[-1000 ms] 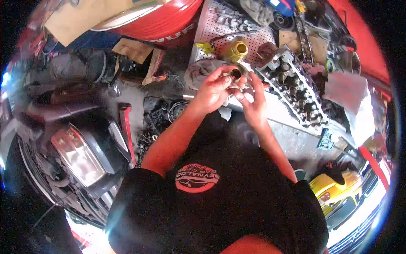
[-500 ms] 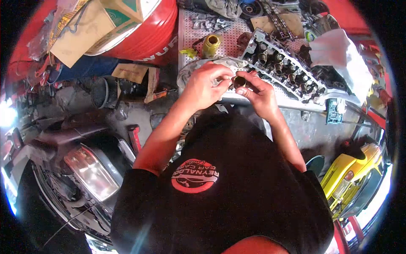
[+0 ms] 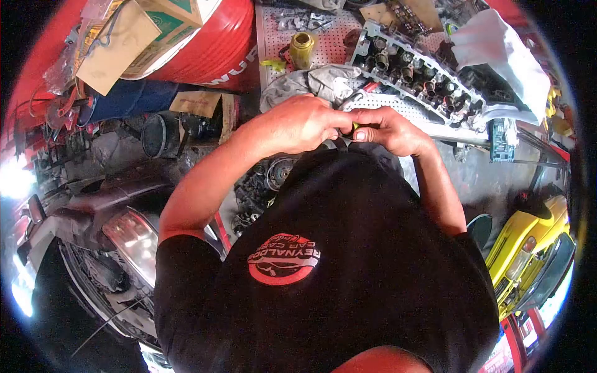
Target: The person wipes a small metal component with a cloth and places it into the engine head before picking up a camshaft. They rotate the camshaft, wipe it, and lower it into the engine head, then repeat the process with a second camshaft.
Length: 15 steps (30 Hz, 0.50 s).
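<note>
My left hand [image 3: 305,126] and my right hand [image 3: 390,130] meet close to my body at the bench's front edge. Fingers of both are closed round a small part, mostly hidden, of which a dark and yellowish bit shows between the fingertips. Just beyond them lie a grey cloth [image 3: 311,84] and a tool with a red end [image 3: 370,86]. A metal cylinder head [image 3: 416,78] rests on the perforated bench top [image 3: 273,31], to the right of a yellow bottle [image 3: 302,51].
A red drum [image 3: 230,50] with cardboard [image 3: 118,50] on it stands left of the bench. White sheeting [image 3: 497,62] and a teal piece [image 3: 502,142] are at the right. Vehicle parts with a headlight [image 3: 132,239] lie lower left, a yellow body part [image 3: 528,248] lower right.
Both hands have moved down towards my body and closer together, covering most of the small part. The red-ended tool beyond them has come into view. The whole view has shifted slightly.
</note>
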Tool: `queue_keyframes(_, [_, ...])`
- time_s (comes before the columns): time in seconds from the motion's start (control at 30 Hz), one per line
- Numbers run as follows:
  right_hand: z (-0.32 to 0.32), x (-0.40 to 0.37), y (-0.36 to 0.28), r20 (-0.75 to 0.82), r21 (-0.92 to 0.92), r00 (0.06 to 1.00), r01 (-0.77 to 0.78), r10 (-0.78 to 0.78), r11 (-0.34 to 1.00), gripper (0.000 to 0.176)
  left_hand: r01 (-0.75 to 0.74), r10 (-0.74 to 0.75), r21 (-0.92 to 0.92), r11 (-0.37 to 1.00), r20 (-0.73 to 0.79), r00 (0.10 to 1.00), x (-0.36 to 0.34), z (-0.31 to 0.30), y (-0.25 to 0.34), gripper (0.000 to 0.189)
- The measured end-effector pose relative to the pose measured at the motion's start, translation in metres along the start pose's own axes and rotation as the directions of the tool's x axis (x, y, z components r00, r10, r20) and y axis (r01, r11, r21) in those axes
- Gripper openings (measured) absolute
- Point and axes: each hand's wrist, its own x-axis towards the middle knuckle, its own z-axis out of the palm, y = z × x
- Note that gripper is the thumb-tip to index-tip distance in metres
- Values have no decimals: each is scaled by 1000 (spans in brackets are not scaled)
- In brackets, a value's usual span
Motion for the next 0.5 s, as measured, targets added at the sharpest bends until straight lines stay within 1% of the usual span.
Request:
queue_keyframes(0.1, [2, -2, 0, 28, -8, 999, -21, 22, 1000, 39, 8, -8, -136, 991, 2, 1000, -2, 6, 2, 16])
queue_keyframes(0.23, [3, -5, 3, 55, -67, 998, -9, 13, 998, 40, 59, -50, -204, 977, 47, 998, -2, 15, 0, 11])
queue_keyframes(0.3, [2, -6, 2, 76, -62, 996, -36, 40, 997, 39, 69, -56, -237, 969, 59, 997, -3, 19, 1, 10])
queue_keyframes(0.4, [1, -9, 1, 105, -2, 988, -110, 109, 994, 39, -63, 49, -143, 988, -105, 993, -9, 29, 1, 9])
queue_keyframes(0.43, [2, -9, 1, 115, 26, 984, -140, 136, 990, 39, -85, 68, -118, 989, -138, 988, -10, 32, 0, 9])
queue_keyframes(0.5, [10, -8, 4, 72, 218, 996, -69, 54, 973, 38, -126, 109, -69, 990, -203, 973, -11, 40, 0, 9])
